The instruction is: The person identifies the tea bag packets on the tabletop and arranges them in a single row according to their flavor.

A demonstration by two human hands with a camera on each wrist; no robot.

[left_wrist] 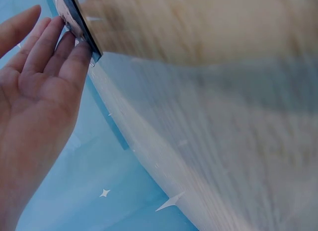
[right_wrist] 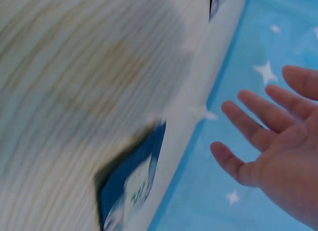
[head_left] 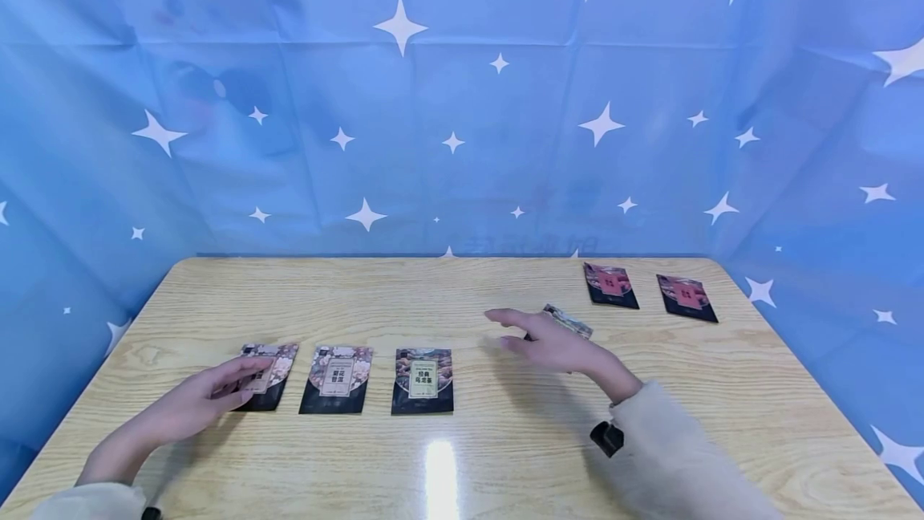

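Observation:
My left hand (head_left: 184, 404) rests on the leftmost tea packet (head_left: 284, 363), a flat black pouch with a pink floral top. In the left wrist view its extended fingers meet the edge of that packet (left_wrist: 73, 15). To its right lie a similar floral packet (head_left: 336, 382) and a black packet with a pale green label (head_left: 423, 382). Over the table, right of centre, hovers my right hand (head_left: 559, 346), holding nothing. Behind it a light-patterned packet (head_left: 569, 321) lies mostly hidden. The right wrist view shows the right fingers spread, apart from a dark packet (right_wrist: 134, 181).
Two black packets with red labels, one (head_left: 611, 286) left of the other (head_left: 687, 298), lie at the back right of the wooden table (head_left: 361, 295). A blue star-patterned cloth (head_left: 462, 103) hangs behind and at both sides.

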